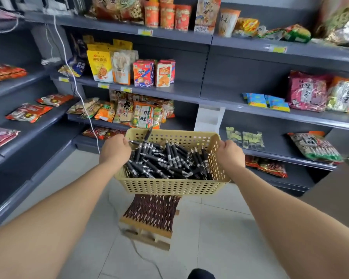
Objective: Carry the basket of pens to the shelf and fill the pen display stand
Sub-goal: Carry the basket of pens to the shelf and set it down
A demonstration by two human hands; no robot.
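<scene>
1. Left hand [115, 149] and right hand [229, 153]: each grips an end rim of the beige perforated plastic basket [175, 186], which is held in the air between them.
2. Between the hands: a heap of black pens [165, 162] in the basket.
3. Below the hands: dark-red woven wooden-framed stool [151, 210].
4. Beyond the right hand: white tiered plastic stand [209, 117] on the grey metal shelf [270, 115], seemingly empty. Judgement: the carry is nearly done and filling has not begun.
</scene>
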